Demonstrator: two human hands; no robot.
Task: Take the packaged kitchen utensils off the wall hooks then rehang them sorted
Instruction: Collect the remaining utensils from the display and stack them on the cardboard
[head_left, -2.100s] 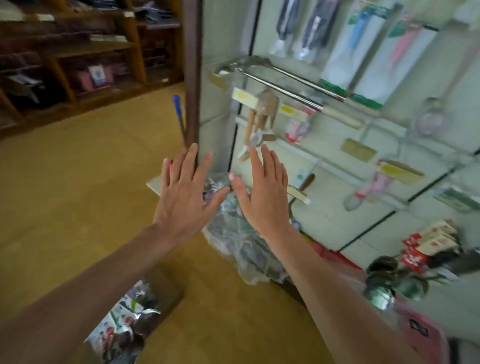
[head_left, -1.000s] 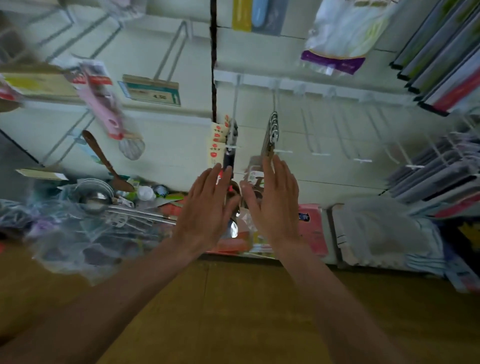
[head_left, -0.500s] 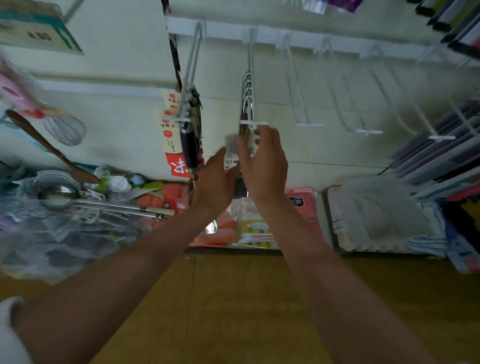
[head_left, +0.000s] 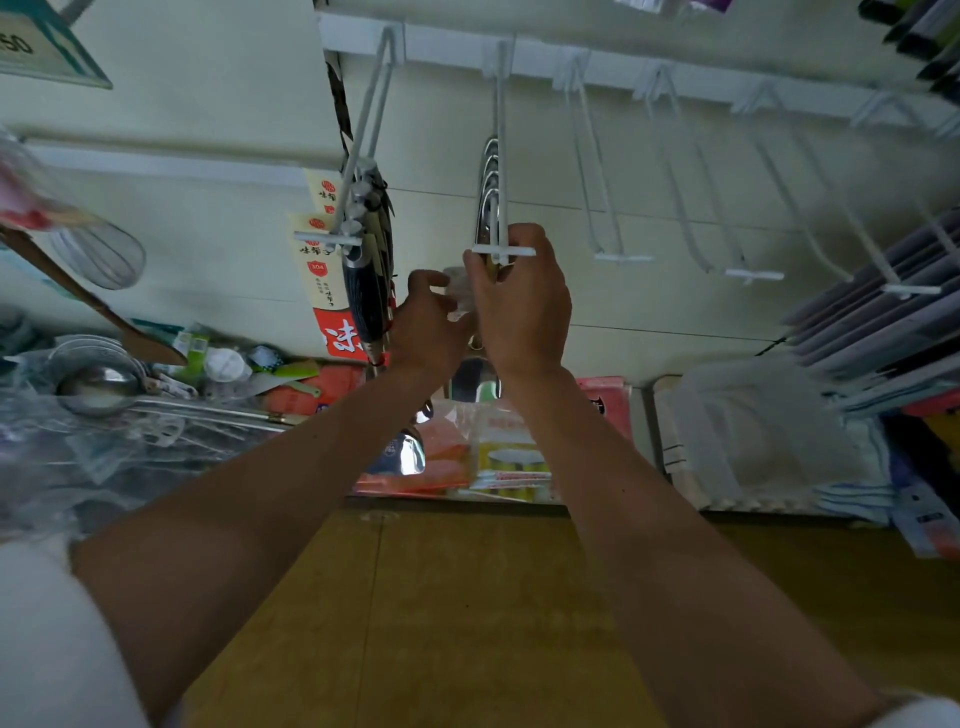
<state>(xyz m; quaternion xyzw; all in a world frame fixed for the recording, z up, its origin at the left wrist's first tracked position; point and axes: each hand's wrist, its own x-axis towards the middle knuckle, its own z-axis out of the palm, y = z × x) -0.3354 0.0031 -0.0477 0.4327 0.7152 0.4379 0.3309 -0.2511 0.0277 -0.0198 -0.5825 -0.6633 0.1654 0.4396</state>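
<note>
Several steel utensils (head_left: 488, 192) hang in a row on a white wall hook (head_left: 500, 156) at centre. My right hand (head_left: 519, 306) grips the front one at the hook's tip, fingers curled round its top. My left hand (head_left: 428, 325) pinches the crinkled clear wrapper (head_left: 460, 293) of that same utensil just to the left. Its shiny lower end (head_left: 470, 382) shows below my wrists. On the neighbouring hook to the left hang dark-handled utensils on red and cream cards (head_left: 358, 270).
Several bare white hooks (head_left: 618, 254) run to the right. Flat packs (head_left: 878, 322) are stacked at far right. On the low shelf lie steel ladles (head_left: 98, 389), bagged goods and red packets (head_left: 441, 462). A whisk (head_left: 98, 254) hangs at left. Wooden floor lies below.
The view swung from the left panel to this hook. Both hands, open before, have risen and closed on the front utensil; since half a second ago they have hardly moved.
</note>
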